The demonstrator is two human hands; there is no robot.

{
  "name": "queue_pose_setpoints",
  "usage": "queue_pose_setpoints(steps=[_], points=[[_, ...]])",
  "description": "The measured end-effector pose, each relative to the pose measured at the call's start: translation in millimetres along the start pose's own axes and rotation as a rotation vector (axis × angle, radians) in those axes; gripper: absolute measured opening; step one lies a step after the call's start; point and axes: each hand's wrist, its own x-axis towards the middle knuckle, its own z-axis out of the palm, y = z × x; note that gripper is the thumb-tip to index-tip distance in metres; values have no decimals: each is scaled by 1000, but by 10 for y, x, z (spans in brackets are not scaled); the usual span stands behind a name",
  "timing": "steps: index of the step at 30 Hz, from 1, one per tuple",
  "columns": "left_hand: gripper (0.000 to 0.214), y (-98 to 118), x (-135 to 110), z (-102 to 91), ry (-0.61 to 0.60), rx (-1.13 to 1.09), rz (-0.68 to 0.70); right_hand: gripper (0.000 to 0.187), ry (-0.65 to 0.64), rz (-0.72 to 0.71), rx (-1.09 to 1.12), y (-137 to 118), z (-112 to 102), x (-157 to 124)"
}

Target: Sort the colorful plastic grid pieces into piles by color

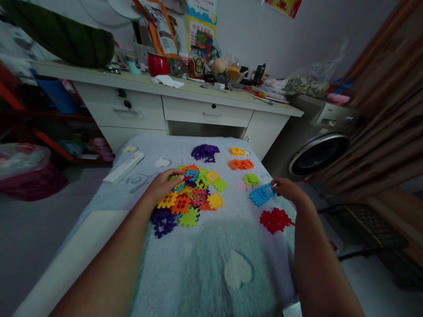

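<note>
Left hand (162, 185): fingers loosely curled over the far left edge of the mixed pile, fingertips among the top pieces; whether one is gripped, I cannot tell.
Right hand (287, 189): thumb and fingers drawn nearly together at the outer edge of the blue pieces (261, 196); whether they pinch one is too small to tell.
Mixed pile (200, 197): toothed plastic pieces of many colours, overlapping in front of the left hand, probably heaped so that one hand can reach them all; the upper ones cover those below.
Colour groups: red pieces (275, 220) nearest the person, then blue, green (251, 179), orange (241, 164) and yellow (238, 151) up the right side, spaced apart, seemingly to keep each colour separate.
Purple: one cluster (205, 152) lies beyond the pile; other purple pieces (163, 222) sit at its near left corner.
Cloth-covered desk (198, 264): carries all the pieces; a long white box (124, 168) takes up its left side, clear of the pile.
Beyond: a cluttered white drawer unit (205, 115) bounds the far edge, a washing machine (307, 127) the far right.
</note>
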Motion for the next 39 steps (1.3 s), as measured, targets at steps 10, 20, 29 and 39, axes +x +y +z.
queue_pose_setpoints(steps=[10, 20, 29, 39], points=[[51, -31, 8, 5, -12, 2, -10, 30, 85, -70, -322, -465, 77, -127], [50, -43, 2, 10, -10, -31, -8, 34, 67, -587, -237, -1492, 937, -289], [49, -19, -1, 13, -6, -19, -5, 41, 143, -554, -225, -1397, 1134, -169], [50, -1, -9, 9, -11, -17, -14, 53, 97, -548, -340, -1435, 1044, -288]])
